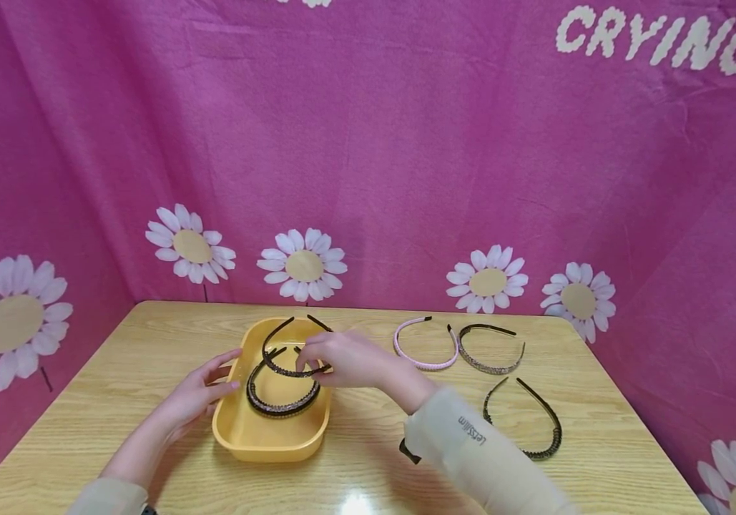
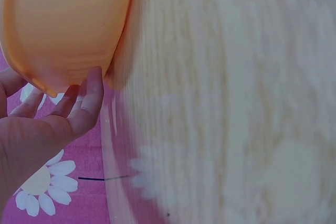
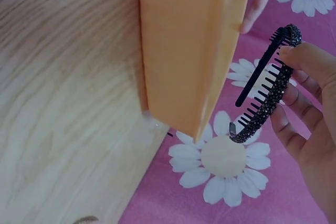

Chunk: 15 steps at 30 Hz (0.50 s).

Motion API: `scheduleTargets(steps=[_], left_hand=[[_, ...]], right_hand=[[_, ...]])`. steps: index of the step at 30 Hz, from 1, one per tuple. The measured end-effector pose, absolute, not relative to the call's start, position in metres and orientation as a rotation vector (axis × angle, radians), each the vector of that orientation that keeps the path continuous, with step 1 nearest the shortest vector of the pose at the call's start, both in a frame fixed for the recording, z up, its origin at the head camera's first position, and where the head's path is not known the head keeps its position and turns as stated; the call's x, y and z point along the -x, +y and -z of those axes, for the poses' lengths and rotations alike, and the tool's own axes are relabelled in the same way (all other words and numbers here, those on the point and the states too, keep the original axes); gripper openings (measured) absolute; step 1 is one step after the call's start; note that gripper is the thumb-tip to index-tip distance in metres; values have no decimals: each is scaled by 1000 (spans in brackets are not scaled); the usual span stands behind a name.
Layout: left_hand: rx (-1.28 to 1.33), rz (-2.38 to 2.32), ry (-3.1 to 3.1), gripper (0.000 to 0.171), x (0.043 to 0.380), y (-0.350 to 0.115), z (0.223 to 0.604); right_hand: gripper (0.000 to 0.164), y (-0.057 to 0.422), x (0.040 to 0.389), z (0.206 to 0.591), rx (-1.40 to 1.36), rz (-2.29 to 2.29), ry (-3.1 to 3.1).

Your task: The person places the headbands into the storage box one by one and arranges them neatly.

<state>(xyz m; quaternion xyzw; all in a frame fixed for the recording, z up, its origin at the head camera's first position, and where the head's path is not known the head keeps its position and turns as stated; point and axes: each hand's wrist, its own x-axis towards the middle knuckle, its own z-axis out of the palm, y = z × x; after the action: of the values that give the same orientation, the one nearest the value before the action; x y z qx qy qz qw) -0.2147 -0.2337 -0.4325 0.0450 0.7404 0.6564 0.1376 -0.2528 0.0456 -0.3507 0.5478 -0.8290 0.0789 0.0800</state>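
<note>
Over the yellow plastic tub (image 1: 271,452), my right hand (image 1: 348,360) pinches a black headband (image 3: 278,93) between thumb and fingers. Dark sparkling beads cover its outside, and comb teeth line its inner side. Below it, dark headbands (image 1: 280,410) lie in the tub, overlapping one another with their ends toward the back. My left hand (image 1: 197,393) grips the tub's left side. Its fingers and thumb are spread at the rim and wall, as the left wrist view also shows (image 2: 58,116).
Right of the tub on the wooden table (image 1: 368,443) lie a pink headband (image 1: 428,366), a glittery headband (image 1: 486,368) and a dark braided-looking headband (image 1: 556,429), partly behind my right sleeve (image 1: 464,443). A pink cloth (image 1: 368,164) printed with daisies hangs behind.
</note>
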Motion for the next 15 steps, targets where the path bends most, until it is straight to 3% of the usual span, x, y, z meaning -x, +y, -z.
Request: scheduleTargets(steps=[15], left_hand=[[-166,-1914,2130,63,213,-233,431]], right_hand=[[21,27,256,377,-1642,-188,-2517]])
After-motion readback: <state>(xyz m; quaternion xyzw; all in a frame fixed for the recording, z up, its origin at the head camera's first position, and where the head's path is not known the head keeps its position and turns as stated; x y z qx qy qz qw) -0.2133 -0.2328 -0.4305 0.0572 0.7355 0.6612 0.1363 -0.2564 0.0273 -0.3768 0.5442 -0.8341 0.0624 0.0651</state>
